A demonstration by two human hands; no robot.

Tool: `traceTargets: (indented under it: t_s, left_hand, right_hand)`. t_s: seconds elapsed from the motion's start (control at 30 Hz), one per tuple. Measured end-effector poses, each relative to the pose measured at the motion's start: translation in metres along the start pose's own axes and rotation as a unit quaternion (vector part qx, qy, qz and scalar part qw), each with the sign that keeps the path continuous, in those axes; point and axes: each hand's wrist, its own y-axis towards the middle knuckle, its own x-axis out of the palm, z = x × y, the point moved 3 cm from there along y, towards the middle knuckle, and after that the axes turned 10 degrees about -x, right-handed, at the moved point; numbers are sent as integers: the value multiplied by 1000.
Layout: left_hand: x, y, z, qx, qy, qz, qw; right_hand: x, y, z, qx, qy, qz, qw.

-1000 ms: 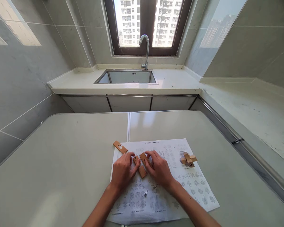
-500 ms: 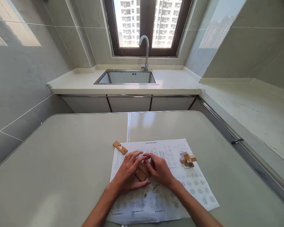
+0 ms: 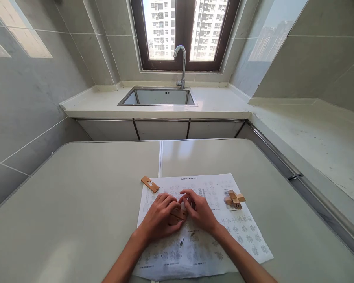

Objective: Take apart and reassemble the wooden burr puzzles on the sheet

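Lying on pale table (image 3: 76,196): printed sheet (image 3: 199,245), perhaps diagrams (image 3: 249,238), under hands (image 3: 157,216); sink (image 3: 156,96) beyond.

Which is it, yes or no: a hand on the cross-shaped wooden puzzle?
No, the puzzle sits at the right edge of the paper, apart from the left hand and right hand.

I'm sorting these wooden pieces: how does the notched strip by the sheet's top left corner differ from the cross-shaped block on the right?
The notched strip is flat; the cross-shaped block is bulky, with arms jutting several ways. The strip is orange-brown, the block paler. The block shows a dark letter-like mark; the strip shows none I can make out. Both are wooden; neither is held.
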Motion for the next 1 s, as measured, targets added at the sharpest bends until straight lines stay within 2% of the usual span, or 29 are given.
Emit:
traceTargets:
  t_s: [0.3, 0.47, 0.57, 0.73, 1.0]
  left_hand:
    - [-9, 1, -12, 0, 36, 11, 999]
    - [-20, 0, -21, -16, 87, 63, 994]
    - [-18, -1, -18, 2, 95, 83, 992]
    - [-2, -1, -6, 70, 84, 32, 993]
    - [-3, 0, -15, 36, 69, 47, 996]
  right_hand:
    - [-1, 1, 2, 2, -3, 12, 1000]
    - [-2, 2, 2, 2, -11, 7, 1000]
    - [-2, 2, 1, 1, -11, 6, 1000]
    - [-2, 2, -1, 4, -4, 12, 1000]
    - [-2, 1, 1, 10, -12, 2, 1000]
